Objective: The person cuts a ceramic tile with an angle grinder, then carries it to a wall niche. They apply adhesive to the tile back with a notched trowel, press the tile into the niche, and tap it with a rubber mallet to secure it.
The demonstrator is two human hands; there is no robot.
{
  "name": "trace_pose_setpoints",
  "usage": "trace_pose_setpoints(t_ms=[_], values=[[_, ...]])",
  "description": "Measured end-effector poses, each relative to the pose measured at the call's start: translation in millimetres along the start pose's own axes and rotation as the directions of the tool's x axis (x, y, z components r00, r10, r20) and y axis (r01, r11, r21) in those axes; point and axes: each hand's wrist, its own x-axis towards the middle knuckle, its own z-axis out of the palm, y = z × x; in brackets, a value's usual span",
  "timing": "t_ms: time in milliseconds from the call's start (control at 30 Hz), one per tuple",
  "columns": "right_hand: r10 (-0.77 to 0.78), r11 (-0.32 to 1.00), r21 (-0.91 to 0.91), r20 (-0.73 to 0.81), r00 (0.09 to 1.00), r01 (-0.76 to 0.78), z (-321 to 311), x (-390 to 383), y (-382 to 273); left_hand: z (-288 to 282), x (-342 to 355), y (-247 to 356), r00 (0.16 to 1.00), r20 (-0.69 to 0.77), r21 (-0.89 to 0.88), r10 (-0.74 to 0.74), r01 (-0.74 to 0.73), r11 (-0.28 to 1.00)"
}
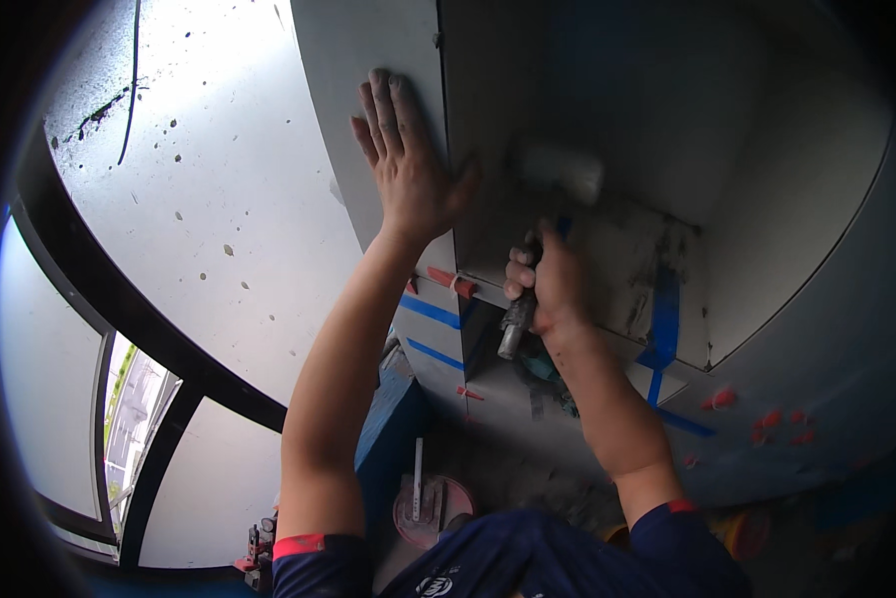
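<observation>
My left hand lies flat with its fingers apart on a pale upright panel, close to its right-hand edge. My right hand is wrapped round the dark handle of a mallet, whose pale head is blurred. The mallet head shows in front of a dark recess to the right of the panel. Red tile-levelling wedges sit at a joint just below my left hand. Strips of blue tape cross the joint beneath them, and another blue strip runs down the recess ledge.
A pink bucket with a pale stick in it stands below me. Several red wedges are on the panel at the lower right. At the left is a window frame beside a spotted white surface. A red-and-black tool is at the lower left.
</observation>
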Motion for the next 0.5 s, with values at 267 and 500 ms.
trace_pose_setpoints(t_ms=[267, 500], values=[[0.004, 1.000, 0.005, 0.030, 1.000, -0.004, 7.4, -12.5, 3.8, -0.7, 1.0, -0.7, 1.000, -0.011, 0.000, -0.001, 0.001, 1.000], [-0.019, 1.000, 0.020, -0.001, 1.000, 0.019, 15.5, -14.2, 6.8, -1.4, 2.0, 3.1, 1.000, -0.015, -0.021, -0.004, 0.004, 1.000]])
